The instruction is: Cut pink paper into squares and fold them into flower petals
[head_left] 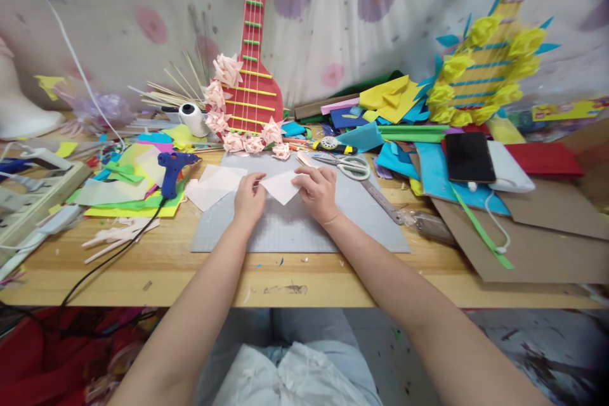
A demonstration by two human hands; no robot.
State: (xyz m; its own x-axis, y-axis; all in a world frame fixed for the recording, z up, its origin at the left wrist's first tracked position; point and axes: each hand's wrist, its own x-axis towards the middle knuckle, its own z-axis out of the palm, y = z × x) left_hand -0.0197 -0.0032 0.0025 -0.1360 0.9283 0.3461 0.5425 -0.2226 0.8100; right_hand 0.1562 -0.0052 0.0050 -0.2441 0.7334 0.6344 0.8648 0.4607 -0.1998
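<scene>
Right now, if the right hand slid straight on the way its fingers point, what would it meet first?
The right hand points left across the grey mat, fingers on the pale paper piece. Past that paper, the first thing in line looks like the left hand holding its other edge; depth is hard to judge.

- Tabletop (157, 266): light wood, spans the full width under the hands, front edge toward the camera.
- Cloth backdrop (143, 6): pale fabric with faded pink and purple blotches, hangs behind the tabletop, well beyond the hands.
- Floor (514, 342): grey, paint-spattered, below the tabletop edge to the right of the hands.
- Light: even and soft, no hard shadows.
</scene>
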